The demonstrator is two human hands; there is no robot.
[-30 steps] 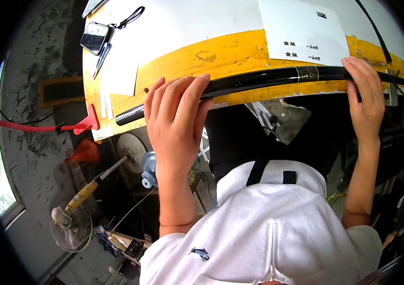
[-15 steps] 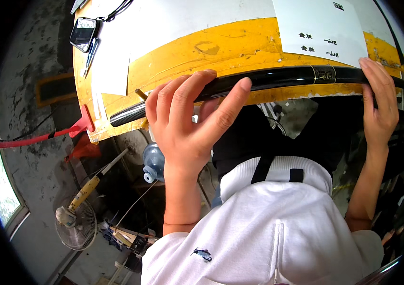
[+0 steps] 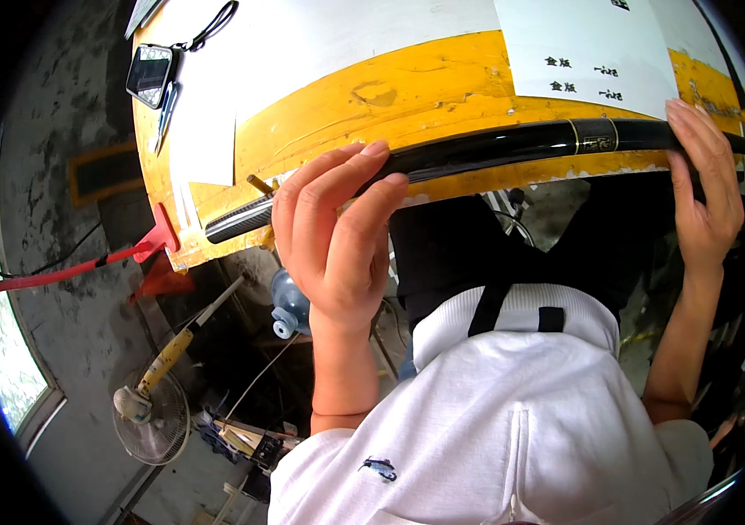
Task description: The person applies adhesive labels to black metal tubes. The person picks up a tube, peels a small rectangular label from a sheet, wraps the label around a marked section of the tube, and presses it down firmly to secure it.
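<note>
A glossy black fishing rod [image 3: 495,147] lies across the near edge of the table, with gold-edged bands and a carbon-weave pattern at its left end. My left hand [image 3: 333,232] wraps round the rod near that end, thumb and fingers closed on it. Farther along, just past the gold bands, my right hand [image 3: 705,188] grips the rod between thumb and fingers. The rod's thinner length runs on past the right hand toward the right rim.
On the yellow and white table [image 3: 425,79] lie a printed paper sheet [image 3: 591,52], a device with a strap [image 3: 150,74] and a pen [image 3: 165,118]. A short peg [image 3: 259,185] stands near the rod's left end. Below left are a fan [image 3: 152,416] and a blue water bottle [image 3: 289,297].
My left thumb, held out from the rod before, has closed in toward the fingers. The right hand keeps its place on the rod. The view has shifted slightly.
</note>
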